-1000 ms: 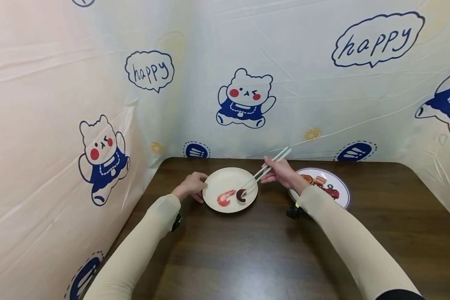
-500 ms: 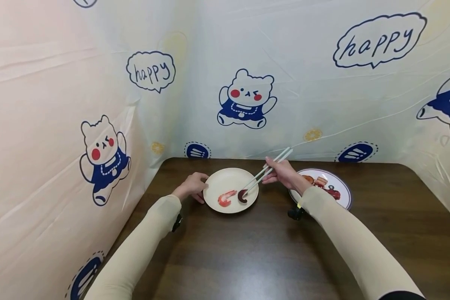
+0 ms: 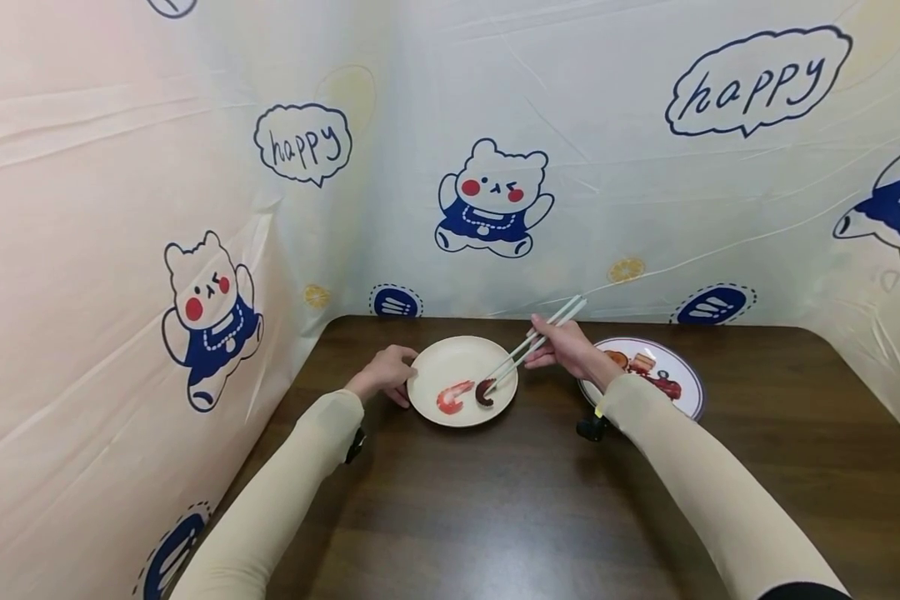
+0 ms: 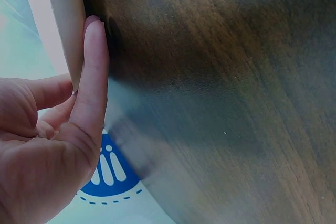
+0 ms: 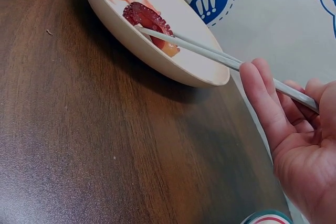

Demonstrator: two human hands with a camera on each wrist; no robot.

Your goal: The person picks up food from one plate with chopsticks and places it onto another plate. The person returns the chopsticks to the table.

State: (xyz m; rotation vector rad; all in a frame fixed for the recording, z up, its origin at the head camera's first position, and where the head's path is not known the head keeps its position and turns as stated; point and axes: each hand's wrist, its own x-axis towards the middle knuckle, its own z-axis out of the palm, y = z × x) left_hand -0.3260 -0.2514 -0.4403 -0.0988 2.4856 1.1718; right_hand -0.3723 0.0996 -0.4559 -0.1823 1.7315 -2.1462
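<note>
My left hand (image 3: 386, 372) grips the left rim of a cream plate (image 3: 450, 354), with the thumb on the rim and fingers beneath and beside it, as the left wrist view shows. A pair of pale chopsticks (image 3: 521, 354) is held in my right hand (image 3: 562, 346). Their tips are at a dark red, curled octopus tentacle (image 5: 149, 20) on the plate's right part. Whether the tips pinch it or only touch it, I cannot tell. Just left of the tentacle lies a pink shrimp (image 3: 453, 397) on the same plate.
A white plate with a dark rim (image 3: 686, 385) stands to the right, bearing several food pieces (image 3: 641, 363); my right forearm partly covers it. Both plates stand on a dark wooden table (image 3: 450, 500). A printed cloth (image 3: 607, 167) hangs behind the table and along its left side.
</note>
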